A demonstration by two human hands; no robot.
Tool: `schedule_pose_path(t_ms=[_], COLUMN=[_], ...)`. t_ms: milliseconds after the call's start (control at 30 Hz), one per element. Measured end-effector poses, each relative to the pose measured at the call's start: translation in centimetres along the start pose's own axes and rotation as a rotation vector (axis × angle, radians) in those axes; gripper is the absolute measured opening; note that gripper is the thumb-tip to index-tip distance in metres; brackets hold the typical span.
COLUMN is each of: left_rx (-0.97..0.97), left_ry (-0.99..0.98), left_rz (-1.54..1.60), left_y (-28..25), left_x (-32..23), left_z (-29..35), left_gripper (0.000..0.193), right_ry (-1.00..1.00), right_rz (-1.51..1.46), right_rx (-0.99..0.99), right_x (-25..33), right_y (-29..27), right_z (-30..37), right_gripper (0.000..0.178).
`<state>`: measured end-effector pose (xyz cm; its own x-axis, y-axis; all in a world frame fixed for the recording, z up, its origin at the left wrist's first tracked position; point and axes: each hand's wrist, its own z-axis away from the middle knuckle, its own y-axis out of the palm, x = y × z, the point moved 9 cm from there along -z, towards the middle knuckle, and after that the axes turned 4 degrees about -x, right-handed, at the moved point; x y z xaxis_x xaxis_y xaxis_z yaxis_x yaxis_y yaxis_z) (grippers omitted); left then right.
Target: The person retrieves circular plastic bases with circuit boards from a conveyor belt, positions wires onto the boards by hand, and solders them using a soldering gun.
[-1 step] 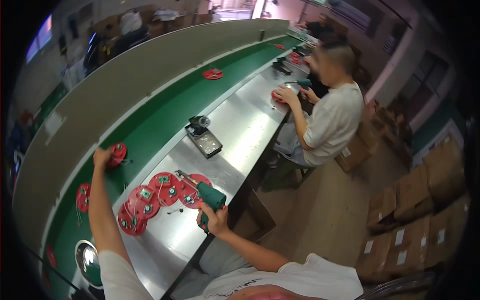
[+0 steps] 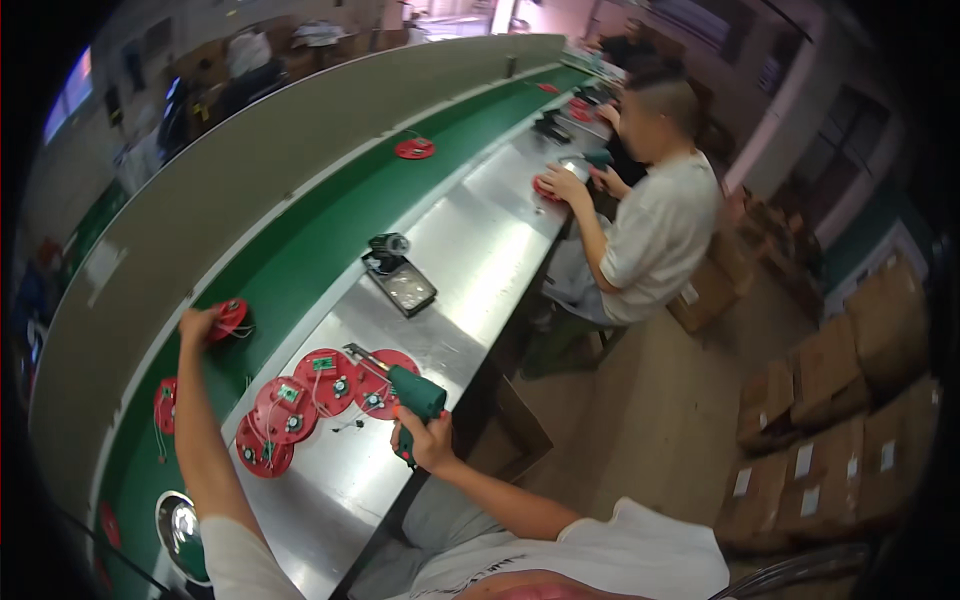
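Observation:
My left hand (image 2: 200,325) reaches far out over the green belt, its fingers closed on the edge of a red round disc (image 2: 232,318) with wires trailing from it. In my right hand (image 2: 430,440) is a green soldering gun (image 2: 415,393), held by its pistol grip. Its long metal tip points left, over a red disc (image 2: 388,362) on the metal bench. Several such discs overlap there in a row, with small green circuit boards (image 2: 322,366), round dark parts and white wires on them. Small dark bits (image 2: 348,425) lie beside the discs.
A black tool stand with a tray (image 2: 405,285) is on the bench (image 2: 470,250). More red discs (image 2: 415,148) rest on the green belt (image 2: 330,215). A shiny round metal object (image 2: 180,535) is near my left arm. A co-worker (image 2: 655,220) sits further along. Cartons (image 2: 820,450) are stacked at right.
The whole view has shifted slightly. The red disc at my left hand is tilted a little differently, its wires showing more. My right hand keeps its grip on the soldering gun.

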<state>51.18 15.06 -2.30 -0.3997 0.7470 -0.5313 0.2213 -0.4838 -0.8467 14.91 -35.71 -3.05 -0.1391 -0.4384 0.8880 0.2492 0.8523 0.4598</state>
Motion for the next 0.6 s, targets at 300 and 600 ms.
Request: schedule_pose_path(t_ms=[300, 600], left_rx=[0.374, 0.081], left_ry=[0.6, 0.692], left_rz=[0.379, 0.002], left_y=[-9.3, -9.8], left_x=[-9.1, -3.4], left_z=[34.1, 47.3], left_gripper=[0.058, 0.055], right_ry=[0.024, -0.056], right_rz=[0.172, 0.217], right_rx=[0.007, 0.033], right_x=[-0.2, 0.3], right_y=[-2.0, -1.6], right_z=[-1.1, -1.5], right_gripper=[0.035, 0.037])
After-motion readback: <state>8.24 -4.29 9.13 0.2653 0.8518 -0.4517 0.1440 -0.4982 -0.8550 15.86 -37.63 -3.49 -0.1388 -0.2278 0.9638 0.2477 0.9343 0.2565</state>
